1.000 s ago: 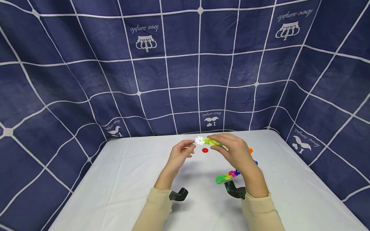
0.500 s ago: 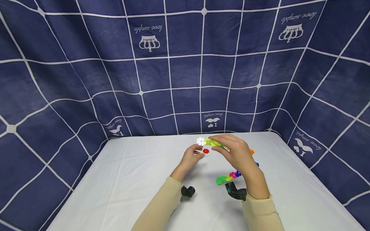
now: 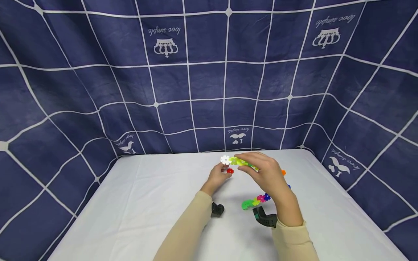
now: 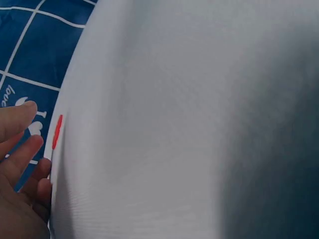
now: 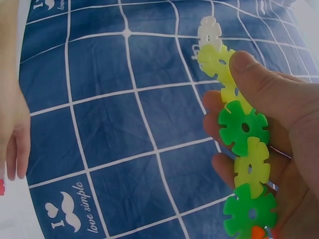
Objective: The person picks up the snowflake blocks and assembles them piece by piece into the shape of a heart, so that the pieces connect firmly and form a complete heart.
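Observation:
My right hand [image 3: 266, 172] grips a chain of interlocking flower-shaped plastic discs [image 5: 244, 124] above the table. In the right wrist view, yellow and green discs run along the fingers, with the thumb on a yellow one. A white disc [image 3: 225, 160] tips the chain's free end. My left hand [image 3: 216, 178] reaches low beneath that end, fingers parted around a red disc [image 3: 230, 171]. In the left wrist view the red disc [image 4: 57, 132] appears edge-on against the white cloth, apart from the fingertips.
Green, yellow, pink and blue discs [image 3: 260, 198] run below my right wrist, with an orange disc [image 3: 283, 172] beyond it; the wrist hides whether they join the held chain. A white-covered table [image 3: 147, 195] meets a navy checked curtain [image 3: 205, 83] at the back and sides.
My left hand has moved right and slightly down, from beside the white disc to the red disc. The right hand keeps its hold on the chain, almost still.

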Motion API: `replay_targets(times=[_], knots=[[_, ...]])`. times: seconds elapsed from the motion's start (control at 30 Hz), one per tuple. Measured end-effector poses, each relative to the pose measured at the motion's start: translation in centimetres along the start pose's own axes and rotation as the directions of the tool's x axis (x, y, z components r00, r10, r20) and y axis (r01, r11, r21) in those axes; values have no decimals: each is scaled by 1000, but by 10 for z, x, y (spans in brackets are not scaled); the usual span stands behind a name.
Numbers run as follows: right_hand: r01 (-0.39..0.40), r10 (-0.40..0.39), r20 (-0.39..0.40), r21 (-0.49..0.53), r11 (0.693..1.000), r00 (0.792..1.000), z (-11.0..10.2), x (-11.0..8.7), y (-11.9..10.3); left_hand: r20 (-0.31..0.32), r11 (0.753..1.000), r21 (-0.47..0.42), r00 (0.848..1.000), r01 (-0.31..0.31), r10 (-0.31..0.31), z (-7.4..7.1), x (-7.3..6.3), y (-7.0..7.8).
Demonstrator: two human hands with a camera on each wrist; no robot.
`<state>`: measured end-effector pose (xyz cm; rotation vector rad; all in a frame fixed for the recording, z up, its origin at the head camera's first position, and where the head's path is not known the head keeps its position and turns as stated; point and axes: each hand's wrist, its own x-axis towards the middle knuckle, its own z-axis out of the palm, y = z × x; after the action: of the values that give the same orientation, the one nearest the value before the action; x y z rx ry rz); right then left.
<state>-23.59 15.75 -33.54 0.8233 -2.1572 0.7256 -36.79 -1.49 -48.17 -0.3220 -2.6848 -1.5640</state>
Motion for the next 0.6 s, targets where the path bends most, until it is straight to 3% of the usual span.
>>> replay_targets(times=[0.23, 0.43, 0.6], knots=[[-8, 8, 4, 8, 1000, 1000, 0, 0, -1, -9, 976, 209, 998, 68, -68, 8, 4, -4], [-2, 2, 9, 10, 1000, 1000, 1, 0, 1, -25, 972, 229, 999, 51, -46, 7, 3, 1], [-5, 5, 12, 3, 1000, 1000, 2, 0, 2, 7, 982, 186, 999, 39, -41, 3, 2, 2]])
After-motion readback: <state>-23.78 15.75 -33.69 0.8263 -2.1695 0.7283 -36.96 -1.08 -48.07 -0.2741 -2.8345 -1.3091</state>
